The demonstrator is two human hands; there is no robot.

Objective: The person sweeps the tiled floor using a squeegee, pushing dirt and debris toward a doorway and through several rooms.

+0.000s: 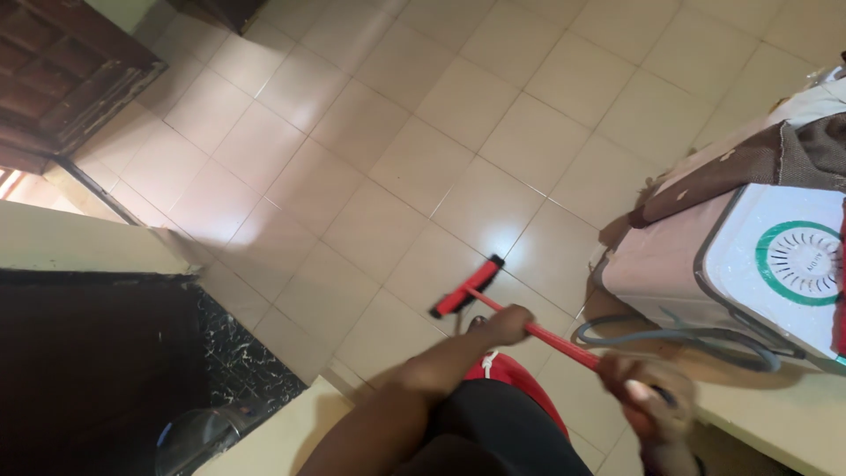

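**Both hands on a red floor brush, head down on the tiles**

The left hand (509, 323) is wrapped around the red handle (551, 338) of a long floor brush (467, 286), fingers curled shut on the shaft lower down, toward the head. The right hand (648, 397) sits higher on the same shaft, close to the body; it is blurred, but it seems closed around the upper end. The brush head, red with a dark bristle strip, rests on the pale tiled floor (388, 150) just beyond the left hand, ahead of the person's red and black shorts (502, 414).

Beside the right hand, on its outer side, stands a white washing machine (749, 264) with a green ring on its lid, brown cloth (749, 159) draped over its far end and a grey hose (679, 339) looping out near the hand. Well apart from the left hand, on its outer side, is a dark opening with a speckled black surface (233, 353), and farther off a wooden door (62, 70).

The brush looks light and stiff: a thin rigid pole that should carry a push straight to the head. The smooth shaft could twist in a loose grip, so two spread holds, one low and one high as here, seem the steadiest.
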